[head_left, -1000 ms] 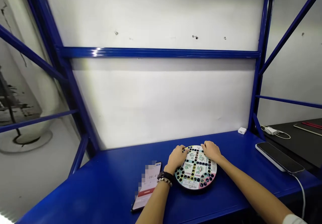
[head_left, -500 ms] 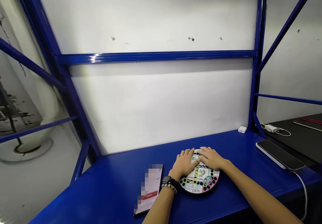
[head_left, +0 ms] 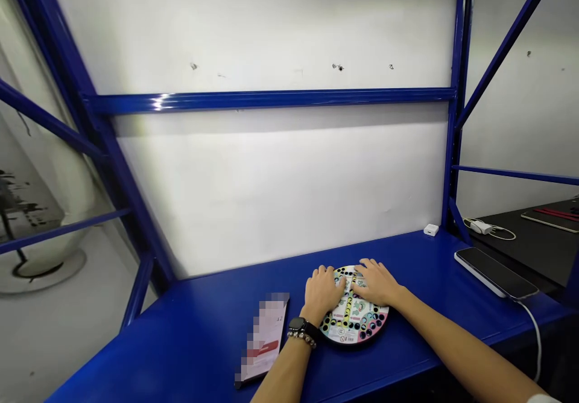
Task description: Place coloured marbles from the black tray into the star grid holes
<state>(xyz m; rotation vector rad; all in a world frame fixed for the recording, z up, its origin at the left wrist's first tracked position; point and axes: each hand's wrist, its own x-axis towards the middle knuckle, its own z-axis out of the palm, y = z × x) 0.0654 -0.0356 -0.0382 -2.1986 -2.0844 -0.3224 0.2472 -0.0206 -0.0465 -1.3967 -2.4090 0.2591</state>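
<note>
Since approx. 1 s ago your hands have moved from the board's far rim onto its top; board pos. unchanged. Left hand (head_left: 322, 289) and right hand (head_left: 375, 282) lie flat on the round game board (head_left: 353, 317), fingers spread, nothing pinched; judged: you're pressing it. Board sits mid-worktop (head_left: 190, 336), near front edge. Phone (head_left: 263, 341) just left; second phone (head_left: 495, 272) well apart at right. Open room behind the board.
</note>
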